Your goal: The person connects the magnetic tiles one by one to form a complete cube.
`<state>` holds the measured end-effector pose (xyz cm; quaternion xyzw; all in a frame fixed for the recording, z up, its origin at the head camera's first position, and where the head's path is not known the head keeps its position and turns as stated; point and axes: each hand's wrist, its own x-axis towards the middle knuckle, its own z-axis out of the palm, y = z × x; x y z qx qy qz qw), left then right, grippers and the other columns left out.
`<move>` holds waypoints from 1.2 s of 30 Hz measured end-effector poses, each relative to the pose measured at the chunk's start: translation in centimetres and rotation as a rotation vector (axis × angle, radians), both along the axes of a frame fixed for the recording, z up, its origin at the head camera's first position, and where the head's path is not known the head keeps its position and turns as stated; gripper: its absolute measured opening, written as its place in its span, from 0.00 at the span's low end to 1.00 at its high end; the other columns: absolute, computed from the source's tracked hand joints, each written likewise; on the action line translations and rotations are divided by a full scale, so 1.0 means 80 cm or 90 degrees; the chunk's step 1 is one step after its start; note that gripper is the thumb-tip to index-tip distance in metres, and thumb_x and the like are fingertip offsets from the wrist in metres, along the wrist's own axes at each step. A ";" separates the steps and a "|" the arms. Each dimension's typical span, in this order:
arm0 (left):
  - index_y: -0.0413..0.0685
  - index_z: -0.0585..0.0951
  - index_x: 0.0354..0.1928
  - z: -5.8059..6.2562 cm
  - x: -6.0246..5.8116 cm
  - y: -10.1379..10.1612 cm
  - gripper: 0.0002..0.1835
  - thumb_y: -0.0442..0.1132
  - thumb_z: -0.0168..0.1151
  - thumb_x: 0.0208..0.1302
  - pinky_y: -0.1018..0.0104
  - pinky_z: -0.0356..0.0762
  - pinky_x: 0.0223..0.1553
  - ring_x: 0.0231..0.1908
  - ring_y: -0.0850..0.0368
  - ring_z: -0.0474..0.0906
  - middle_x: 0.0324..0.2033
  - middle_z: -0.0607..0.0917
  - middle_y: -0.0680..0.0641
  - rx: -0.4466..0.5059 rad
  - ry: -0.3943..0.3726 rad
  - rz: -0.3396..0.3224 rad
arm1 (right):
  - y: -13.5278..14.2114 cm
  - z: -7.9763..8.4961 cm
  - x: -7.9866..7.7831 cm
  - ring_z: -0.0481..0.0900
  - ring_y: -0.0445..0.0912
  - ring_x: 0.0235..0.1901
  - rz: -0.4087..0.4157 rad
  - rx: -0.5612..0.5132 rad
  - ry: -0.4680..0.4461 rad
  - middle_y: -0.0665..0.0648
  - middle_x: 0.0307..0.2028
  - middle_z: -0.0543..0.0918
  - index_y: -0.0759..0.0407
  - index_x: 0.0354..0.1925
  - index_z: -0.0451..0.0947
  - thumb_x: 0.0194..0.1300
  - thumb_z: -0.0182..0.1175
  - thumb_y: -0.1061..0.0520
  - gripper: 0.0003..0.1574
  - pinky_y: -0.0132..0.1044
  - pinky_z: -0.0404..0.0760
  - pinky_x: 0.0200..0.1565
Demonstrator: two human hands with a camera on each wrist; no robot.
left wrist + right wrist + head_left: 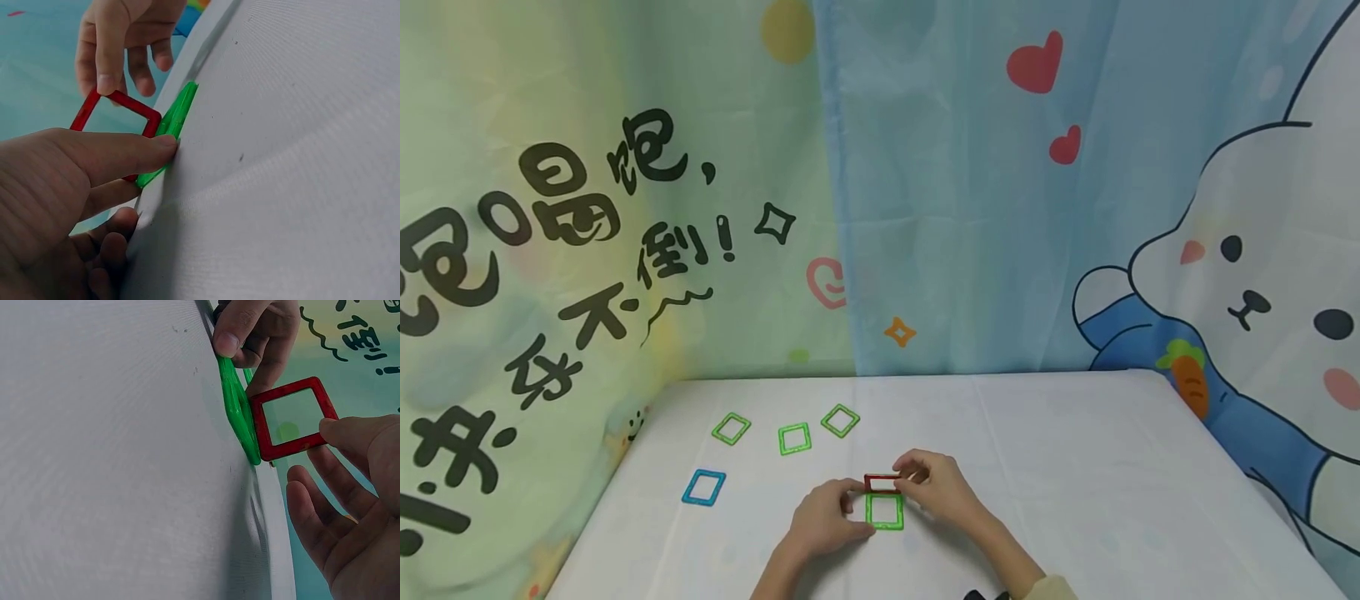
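Note:
A green square frame [886, 526] lies flat on the white table in front of me. Along its far edge a red square frame [289, 448] stands upright, touching it. My left hand [826, 518] pinches the green frame at its left side, the thumb on the near corner and a fingertip by the red frame's lower corner. With thumb and fingertip, my right hand [942, 487] pinches the red frame on its upper right part. The other right fingers are loosely bent, clear of both frames.
Farther back on the white table [1037, 450] lie three more green square frames, the left one [720, 436], the middle one [795, 451] and the right one [848, 429]. A blue square frame [702, 502] is at the left. Behind hangs a printed curtain [955, 250].

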<state>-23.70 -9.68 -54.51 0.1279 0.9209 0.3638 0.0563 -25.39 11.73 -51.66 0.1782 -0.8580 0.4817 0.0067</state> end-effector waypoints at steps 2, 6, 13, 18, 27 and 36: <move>0.51 0.83 0.49 0.000 -0.001 0.000 0.27 0.48 0.77 0.44 0.65 0.64 0.26 0.24 0.62 0.67 0.23 0.74 0.58 0.000 0.007 0.001 | 0.001 0.002 0.001 0.78 0.44 0.29 0.005 0.004 -0.005 0.48 0.30 0.83 0.61 0.38 0.82 0.60 0.67 0.64 0.07 0.33 0.75 0.31; 0.51 0.84 0.48 0.001 -0.003 0.000 0.23 0.46 0.76 0.47 0.65 0.64 0.24 0.23 0.63 0.67 0.22 0.74 0.58 0.003 0.011 0.004 | 0.003 0.005 0.003 0.77 0.42 0.30 0.013 0.011 -0.018 0.47 0.29 0.81 0.58 0.38 0.82 0.59 0.68 0.63 0.07 0.33 0.75 0.31; 0.51 0.85 0.44 0.003 -0.003 0.002 0.15 0.41 0.72 0.52 0.67 0.63 0.22 0.20 0.64 0.67 0.20 0.74 0.59 0.023 0.014 0.012 | 0.008 0.005 0.005 0.78 0.43 0.31 0.030 0.020 -0.019 0.48 0.29 0.81 0.58 0.39 0.81 0.60 0.66 0.64 0.07 0.34 0.77 0.31; 0.49 0.85 0.43 0.007 0.001 0.004 0.14 0.37 0.68 0.51 0.68 0.61 0.19 0.18 0.64 0.66 0.19 0.74 0.58 0.025 0.023 0.014 | 0.011 0.006 0.004 0.78 0.46 0.31 0.030 0.000 -0.036 0.50 0.30 0.81 0.59 0.40 0.81 0.62 0.64 0.65 0.07 0.35 0.79 0.25; 0.51 0.82 0.45 0.006 0.003 0.018 0.34 0.65 0.76 0.39 0.62 0.68 0.25 0.26 0.61 0.68 0.27 0.75 0.58 -0.072 0.034 0.016 | 0.013 0.007 0.006 0.78 0.42 0.31 0.035 0.021 -0.015 0.47 0.29 0.81 0.58 0.40 0.81 0.61 0.66 0.64 0.08 0.34 0.76 0.33; 0.50 0.82 0.46 0.007 0.003 0.017 0.30 0.54 0.78 0.40 0.62 0.67 0.24 0.25 0.60 0.69 0.26 0.74 0.56 -0.052 0.025 0.026 | 0.011 0.012 0.013 0.75 0.42 0.27 0.082 0.032 -0.043 0.50 0.30 0.78 0.65 0.53 0.76 0.60 0.67 0.63 0.22 0.33 0.75 0.28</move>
